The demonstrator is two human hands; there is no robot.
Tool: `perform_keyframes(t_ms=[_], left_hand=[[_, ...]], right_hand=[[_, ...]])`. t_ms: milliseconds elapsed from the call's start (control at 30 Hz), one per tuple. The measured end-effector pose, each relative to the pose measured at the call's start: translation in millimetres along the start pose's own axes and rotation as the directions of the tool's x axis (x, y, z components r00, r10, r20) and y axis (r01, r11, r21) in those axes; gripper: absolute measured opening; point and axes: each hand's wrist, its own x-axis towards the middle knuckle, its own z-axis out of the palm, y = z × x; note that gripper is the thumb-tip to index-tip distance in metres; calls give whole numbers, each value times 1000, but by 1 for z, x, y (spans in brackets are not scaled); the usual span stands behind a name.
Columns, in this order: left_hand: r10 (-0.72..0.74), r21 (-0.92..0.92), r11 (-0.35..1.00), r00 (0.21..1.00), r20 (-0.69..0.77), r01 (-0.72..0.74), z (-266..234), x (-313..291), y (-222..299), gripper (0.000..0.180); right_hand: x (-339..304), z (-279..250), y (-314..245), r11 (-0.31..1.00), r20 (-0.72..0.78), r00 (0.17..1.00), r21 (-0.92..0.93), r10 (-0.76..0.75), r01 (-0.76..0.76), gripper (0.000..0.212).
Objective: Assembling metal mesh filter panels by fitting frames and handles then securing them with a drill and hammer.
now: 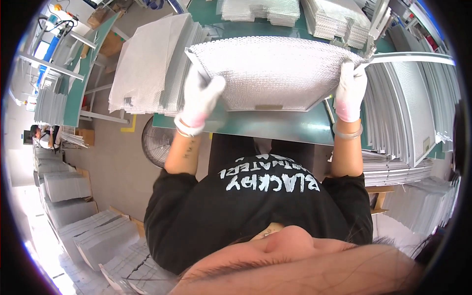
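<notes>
A silvery metal mesh filter panel (265, 73) with a thin frame is held up, tilted, above the green worktable (275, 125). My left hand (200, 96), in a white glove, grips the panel's left edge, its thumb on the near face. At the right edge my gloved right hand (351, 88) pinches the frame near its upper corner. A small tan label (269, 107) sits on the panel's lower edge. Just beyond the right hand is a metal fixture (374, 34). The fingers behind the panel are hidden.
Stacks of mesh sheets (147, 64) lie to the left, with more mesh piles (260, 11) at the back. Many framed panels (400, 103) stand at the right. A floor fan (156, 140) is below the table's left edge. A person (47, 137) is far left.
</notes>
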Motion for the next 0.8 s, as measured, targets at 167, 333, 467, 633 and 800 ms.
perform_keyframes(t_ms=[167, 333, 467, 633, 800], left_hand=[[246, 214, 949, 968, -46, -231, -11, 25, 3, 18], [356, 150, 931, 921, -158, -334, 7, 23, -1, 11], [396, 251, 896, 915, -74, -367, 4, 30, 1, 12], [355, 115, 933, 924, -140, -341, -3, 28, -11, 10], [324, 63, 945, 944, -58, -320, -7, 22, -9, 23]], right_hand=[[-9, -13, 5, 996, 61, 996, -69, 62, -58, 19], [-12, 2, 2, 975, -119, 968, -1, -219, 221, 46], [-8, 7, -36, 959, 36, 966, 130, -257, 251, 100], [23, -24, -64, 805, 520, 781, -265, -345, 531, 61], [48, -30, -116, 799, 808, 567, -233, -158, 554, 24]])
